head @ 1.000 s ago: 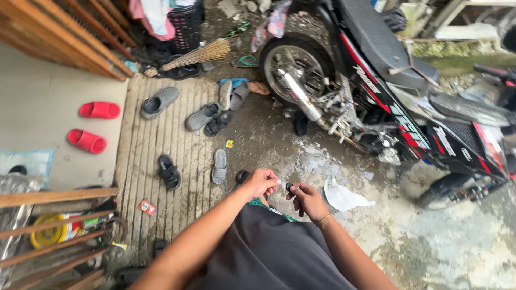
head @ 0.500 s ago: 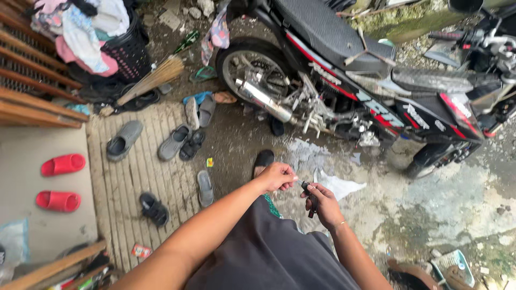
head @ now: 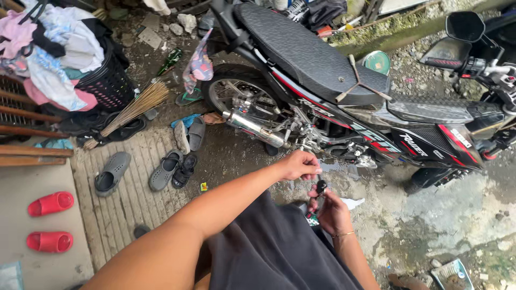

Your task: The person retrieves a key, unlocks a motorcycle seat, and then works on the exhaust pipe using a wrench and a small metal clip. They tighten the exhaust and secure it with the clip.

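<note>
The left hand (head: 297,165) has its fingers (head: 314,171) pinched together just above a small dark part (head: 321,187); whether they touch it cannot be told. The right hand (head: 330,210) sits directly below, fingers clamped on that part and holding it upright in front of the dark shirt (head: 269,252). A thin bracelet (head: 344,234) rings the right wrist.

Just beyond the fingers stands a black motorbike (head: 344,102), its chrome exhaust (head: 252,128) and rear wheel (head: 236,94) up and to the left of them. A cross wrench (head: 361,86) lies on the seat, farther off. A white scrap (head: 352,203) lies on the wet ground just right of the right hand.

Left of the fingers, on the ribbed mat (head: 123,198), lie grey clogs (head: 165,169) beside a black sandal (head: 185,171), with another grey clog (head: 112,173) farther left. Well beyond these, at the far left, are two red slippers (head: 50,204) on pale concrete.

Up and far left of the fingers, a black basket (head: 107,80) is heaped with clothes (head: 51,56), pink, white and blue, spilling over its rim. A broom (head: 134,110) leans out below it. A green bottle (head: 171,60) lies on the dirt between the basket and the wheel, and a patterned cloth (head: 199,63) hangs by the bike's tail.
</note>
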